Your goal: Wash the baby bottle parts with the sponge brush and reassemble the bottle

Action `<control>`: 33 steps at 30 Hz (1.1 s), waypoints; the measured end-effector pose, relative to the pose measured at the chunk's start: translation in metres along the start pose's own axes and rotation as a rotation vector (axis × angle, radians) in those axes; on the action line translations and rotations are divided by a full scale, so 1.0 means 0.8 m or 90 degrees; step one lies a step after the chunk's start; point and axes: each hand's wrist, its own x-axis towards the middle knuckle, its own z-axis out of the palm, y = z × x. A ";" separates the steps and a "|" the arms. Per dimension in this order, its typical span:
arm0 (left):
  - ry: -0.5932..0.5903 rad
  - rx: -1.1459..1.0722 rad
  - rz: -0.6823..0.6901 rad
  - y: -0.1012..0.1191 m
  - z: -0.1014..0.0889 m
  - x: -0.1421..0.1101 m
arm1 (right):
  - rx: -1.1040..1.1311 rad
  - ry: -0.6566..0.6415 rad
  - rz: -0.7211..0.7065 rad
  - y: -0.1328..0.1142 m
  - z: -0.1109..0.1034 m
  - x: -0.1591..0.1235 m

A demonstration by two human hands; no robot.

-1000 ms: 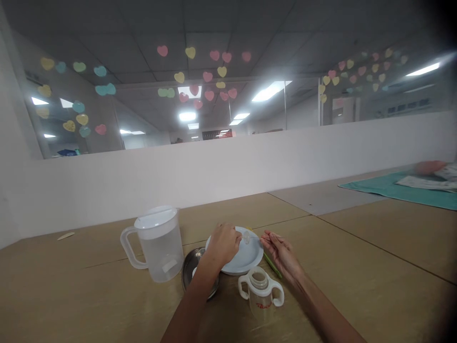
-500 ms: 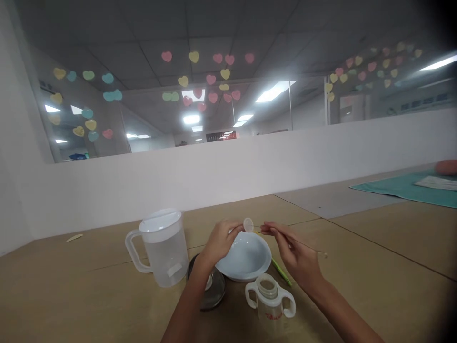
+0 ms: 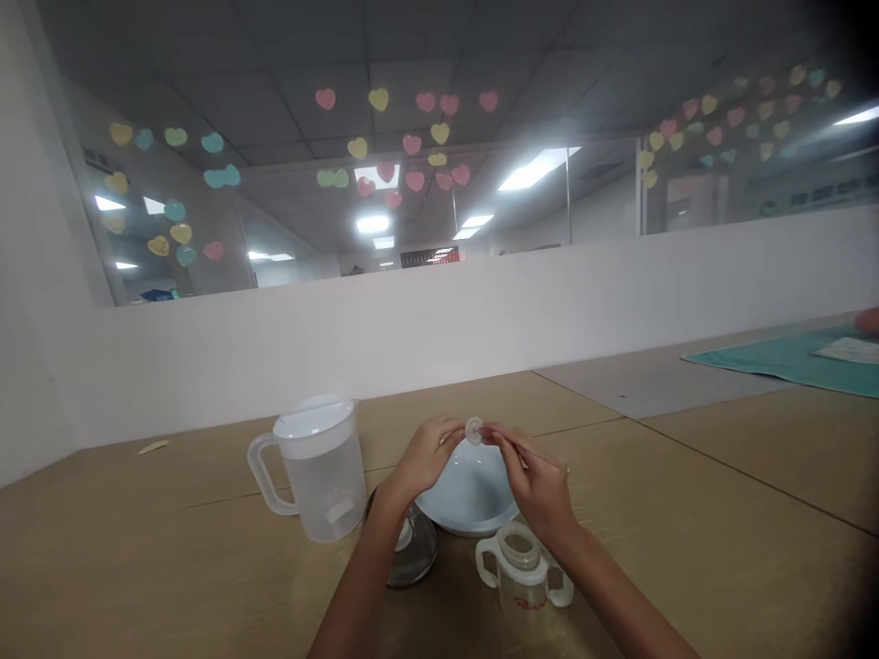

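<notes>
Moving nearer the left hand (image 3: pixel 424 458), the right hand (image 3: pixel 539 485) is pinching probably a thin rod (image 3: pixel 567 470) by the small clear piece (image 3: pixel 473 430) the left is gripping above the bowl (image 3: pixel 471 494), handling unfinished, while the two-handled bottle (image 3: pixel 524 577) is standing uncapped near the bowl.

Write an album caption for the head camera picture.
Left hand pinching a small translucent piece, right hand close beside it, near a pale bowl; a pitcher and two-handled bottle stand nearby.
</notes>
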 end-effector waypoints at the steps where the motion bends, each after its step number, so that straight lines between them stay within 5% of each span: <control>1: -0.005 0.028 -0.004 0.001 0.001 0.000 | 0.025 0.022 0.043 0.007 0.003 0.001; 14: -0.120 0.295 -0.099 0.010 0.008 -0.003 | 0.352 0.120 0.497 0.107 -0.018 -0.008; 21: -0.133 0.305 -0.059 -0.001 0.024 -0.004 | 0.409 0.120 0.532 0.116 -0.022 -0.011; 33: -0.100 0.527 0.009 -0.002 0.042 0.005 | 0.472 0.024 0.549 0.115 -0.007 -0.022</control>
